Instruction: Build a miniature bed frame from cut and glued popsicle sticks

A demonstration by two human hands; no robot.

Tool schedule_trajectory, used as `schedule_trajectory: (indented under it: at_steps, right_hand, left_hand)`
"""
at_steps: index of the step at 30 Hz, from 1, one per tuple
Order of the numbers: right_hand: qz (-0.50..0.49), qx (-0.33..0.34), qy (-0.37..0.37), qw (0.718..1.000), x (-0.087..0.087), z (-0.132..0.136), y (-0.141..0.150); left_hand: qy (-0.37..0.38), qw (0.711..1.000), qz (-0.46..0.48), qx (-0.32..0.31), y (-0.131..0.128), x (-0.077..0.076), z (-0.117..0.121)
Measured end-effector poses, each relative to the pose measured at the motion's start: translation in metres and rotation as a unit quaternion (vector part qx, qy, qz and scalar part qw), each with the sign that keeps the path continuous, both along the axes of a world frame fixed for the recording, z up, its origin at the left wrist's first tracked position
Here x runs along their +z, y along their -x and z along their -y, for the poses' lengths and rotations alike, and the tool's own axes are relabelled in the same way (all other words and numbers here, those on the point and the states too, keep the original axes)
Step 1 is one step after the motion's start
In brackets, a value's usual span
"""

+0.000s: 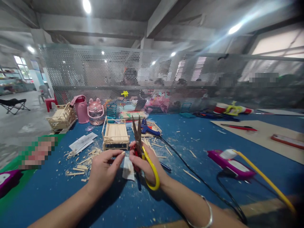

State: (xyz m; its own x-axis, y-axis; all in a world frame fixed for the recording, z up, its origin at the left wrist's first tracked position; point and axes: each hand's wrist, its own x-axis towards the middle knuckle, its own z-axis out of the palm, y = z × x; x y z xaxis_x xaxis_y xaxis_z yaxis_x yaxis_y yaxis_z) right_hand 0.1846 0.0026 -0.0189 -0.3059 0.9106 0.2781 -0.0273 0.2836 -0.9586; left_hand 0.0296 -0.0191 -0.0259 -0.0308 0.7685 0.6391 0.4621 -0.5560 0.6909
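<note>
Blue tabletop (201, 137) bears stick scraps (82, 167) beside left grip (101, 167), fingertips pressed together; right grip (145, 165) clasps scissors (138, 139).

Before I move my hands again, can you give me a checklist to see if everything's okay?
1. Yellow-handled metal scissors held in the right hand: ok.
2. Scissor blades closed: not ok, their tips stand apart.
3. Left hand away from the blades: ok.
4. Small pale wooden-stick frame standing upright: ok.
5. Loose pale wooden sticks tidied: not ok, scattered on the blue table.
6. Blue glue gun cool: cannot tell.
</note>
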Motion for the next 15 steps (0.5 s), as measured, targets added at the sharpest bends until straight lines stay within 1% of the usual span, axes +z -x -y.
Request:
schedule_trajectory:
  at_steps: [2, 5, 8, 13, 15]
  right_hand:
    - [0.058, 0.006, -0.041, 0.997, -0.0019, -0.0003, -0.002]
    - [0.143, 0.022, -0.103, 0.984, -0.0029, -0.0005, -0.0045]
    - [0.179, 0.022, -0.152, 0.972, -0.0014, -0.0002, -0.0053]
    - [0.219, 0.015, -0.187, 0.957, 0.0048, 0.0024, -0.0041]
    - [0.235, 0.012, -0.198, 0.951, 0.0062, 0.0031, -0.0038]
  left_hand:
    - [0.054, 0.996, 0.062, -0.015, 0.0001, 0.0009, 0.0]
    - [0.113, 0.981, 0.139, -0.072, 0.0, 0.0022, 0.0]
    - [0.123, 0.972, 0.172, -0.099, -0.0004, 0.0032, -0.0003]
    - [0.114, 0.978, 0.161, -0.073, -0.0001, 0.0042, -0.0015]
    - [0.117, 0.977, 0.161, -0.073, 0.0001, 0.0047, -0.0016]
